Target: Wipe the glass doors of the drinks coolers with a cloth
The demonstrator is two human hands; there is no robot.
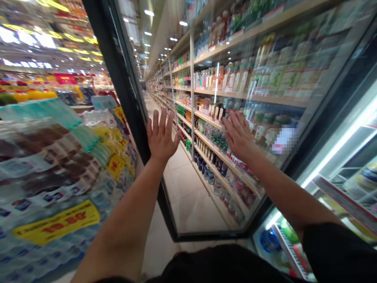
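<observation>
A glass door with a black frame (206, 236) stands swung open in front of me. My left hand (161, 135) is raised at the door's left side, palm toward the glass, fingers spread over the pane beside the frame. My right hand (238, 133) lies flat against or just before the pane, farther right, its fingers stretched out. Neither hand holds anything. Whether each palm fully touches the glass I cannot tell. Shelves of bottles (235, 76) show in the pane, seen through it or reflected in it.
Stacked packs of bottled drinks (44, 157) stand at the left, with a yellow price sign (59, 222) on them. At the right is a lit cooler interior (347, 188) with wire shelves and bottles. Pale floor tiles (200, 208) appear in the pane.
</observation>
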